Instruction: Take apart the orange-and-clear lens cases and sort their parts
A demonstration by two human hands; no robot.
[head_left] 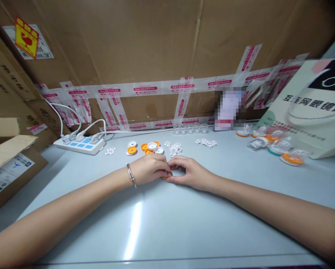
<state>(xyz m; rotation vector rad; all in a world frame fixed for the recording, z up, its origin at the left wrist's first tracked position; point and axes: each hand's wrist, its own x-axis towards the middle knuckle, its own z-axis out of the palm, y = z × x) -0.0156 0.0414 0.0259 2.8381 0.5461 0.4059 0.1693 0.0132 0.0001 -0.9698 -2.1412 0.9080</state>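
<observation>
My left hand (149,168), with a silver bracelet on its wrist, and my right hand (188,172) meet at the middle of the pale table (167,224). Fingers of both hands are curled and pinched on a small orange disc (166,175) between them, which is mostly hidden. Just behind the hands lie several orange and white discs (149,147) and small white gear-like parts (174,148).
A white power strip (80,144) with plugged cables sits at the back left. Clear cups (190,129) line the taped cardboard wall. Bagged orange and white parts (276,145) and a printed paper bag (310,108) stand at the right. A cardboard box (7,164) is at the left.
</observation>
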